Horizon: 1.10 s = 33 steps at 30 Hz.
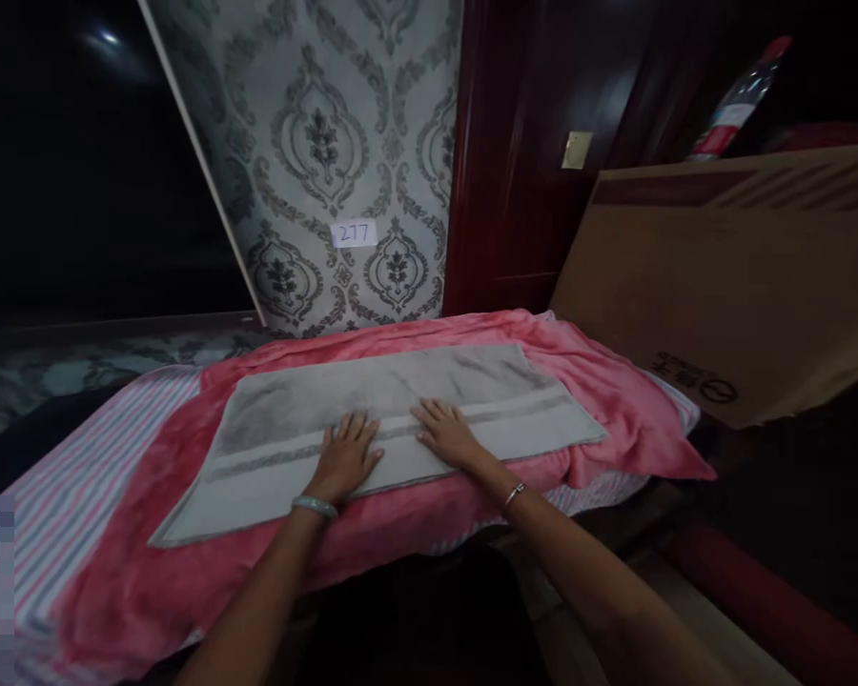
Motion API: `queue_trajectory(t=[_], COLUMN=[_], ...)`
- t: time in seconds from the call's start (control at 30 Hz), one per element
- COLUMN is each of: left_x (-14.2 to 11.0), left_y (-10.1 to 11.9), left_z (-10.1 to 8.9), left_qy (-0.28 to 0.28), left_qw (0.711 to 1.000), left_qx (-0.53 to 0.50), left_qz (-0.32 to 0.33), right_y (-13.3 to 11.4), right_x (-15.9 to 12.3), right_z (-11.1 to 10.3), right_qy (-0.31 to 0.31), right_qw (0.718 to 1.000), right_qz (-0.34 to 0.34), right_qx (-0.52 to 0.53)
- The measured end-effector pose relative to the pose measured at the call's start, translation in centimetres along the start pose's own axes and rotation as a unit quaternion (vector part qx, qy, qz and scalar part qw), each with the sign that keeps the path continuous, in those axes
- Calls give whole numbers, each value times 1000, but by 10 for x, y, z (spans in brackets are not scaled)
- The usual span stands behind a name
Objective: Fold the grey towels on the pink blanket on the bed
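Observation:
A grey towel (286,405) with a pale band along its near side lies spread out, folded lengthwise, on a pink blanket (400,522). Flat on the towel's near half rests my left hand (344,459), fingers spread, with a pale bangle at the wrist. To its right, my right hand (447,433) also presses flat on the towel, its fingers apart and a thin silver bracelet on the wrist. Neither hand grips anything. Beneath the pink blanket shows a striped cloth (107,467).
Behind the bedding is patterned wallpaper (321,143) bearing a paper label (354,233) marked 277. A large dark screen (100,171) stands at left. On the right a cardboard box (729,276) leans, with a red-capped bottle (740,105) behind it.

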State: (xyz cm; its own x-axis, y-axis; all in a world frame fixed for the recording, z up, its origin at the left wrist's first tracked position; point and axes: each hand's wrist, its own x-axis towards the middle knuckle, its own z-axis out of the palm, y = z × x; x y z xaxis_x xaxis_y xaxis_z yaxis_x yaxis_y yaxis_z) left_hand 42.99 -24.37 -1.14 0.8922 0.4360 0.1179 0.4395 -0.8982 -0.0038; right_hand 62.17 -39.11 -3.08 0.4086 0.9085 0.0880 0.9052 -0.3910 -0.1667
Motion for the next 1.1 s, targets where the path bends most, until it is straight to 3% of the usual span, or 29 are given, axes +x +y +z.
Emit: queue_trajectory(t=[0.07, 0.17, 0.27, 0.37, 0.6, 0.7, 0.77, 0.93, 1.1], left_x=[3, 3, 3, 5, 9, 20, 34, 86, 138], left_y=[0, -8, -11, -9, -6, 7, 23, 82, 131], left_z=[11, 23, 25, 22, 16, 10, 6, 9, 25], left_qy=[-15, -10, -4, -5, -28, -17, -12, -61, -84], left_qw=[1000, 1000, 1000, 1000, 999, 999, 999, 976, 963], left_qx=[-5, -6, -2, 1, 23, 30, 16, -46, -47], left_qz=[0, -2, -3, -3, -18, -12, 40, 205, 250], right_y=[20, 76, 135, 169, 172, 171, 171, 171, 170], right_x=[-3, -18, -37, -53, -61, -60, -60, -59, -57], right_z=[4, 1, -7, -13, -15, -15, -16, -20, -18], right_qy=[-3, 8, 18, 38, 52, 55, 57, 64, 63], right_qw=[1000, 993, 973, 954, 948, 949, 950, 951, 950], right_qz=[22, 115, 219, 280, 293, 288, 287, 286, 293], right_qx=[-11, -38, -73, -102, -115, -116, -111, -96, -88])
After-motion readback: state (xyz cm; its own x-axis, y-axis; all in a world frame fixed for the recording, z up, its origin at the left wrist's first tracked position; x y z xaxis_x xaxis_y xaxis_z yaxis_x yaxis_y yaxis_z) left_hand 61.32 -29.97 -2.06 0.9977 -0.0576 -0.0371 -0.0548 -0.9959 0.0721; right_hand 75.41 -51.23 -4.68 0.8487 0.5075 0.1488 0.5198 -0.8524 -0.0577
